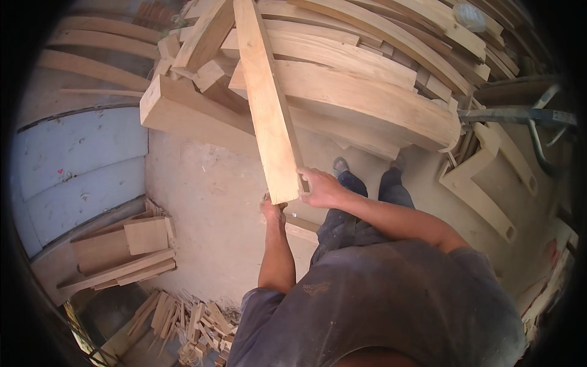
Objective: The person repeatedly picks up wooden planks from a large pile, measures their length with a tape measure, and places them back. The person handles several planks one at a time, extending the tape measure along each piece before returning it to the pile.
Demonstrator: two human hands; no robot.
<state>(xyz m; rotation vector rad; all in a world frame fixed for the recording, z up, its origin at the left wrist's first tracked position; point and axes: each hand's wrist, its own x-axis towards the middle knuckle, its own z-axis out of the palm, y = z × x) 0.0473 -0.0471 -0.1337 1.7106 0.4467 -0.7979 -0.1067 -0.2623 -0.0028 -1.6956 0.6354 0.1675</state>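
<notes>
two hands (321,188) (272,211), one plank (267,104)

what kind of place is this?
Most likely a woodworking shop or timber yard. A big stack of curved planks fills the top of the view, offcuts litter the dusty floor, and the left hand and right hand grip a long sawn plank.

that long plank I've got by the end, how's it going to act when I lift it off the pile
The plank looks thick, solid wood, so probably stiff and fairly heavy. Both hands, left and right, hold only its near end, so it may tip down. Its far end lies among the stacked boards and may drag.
</notes>
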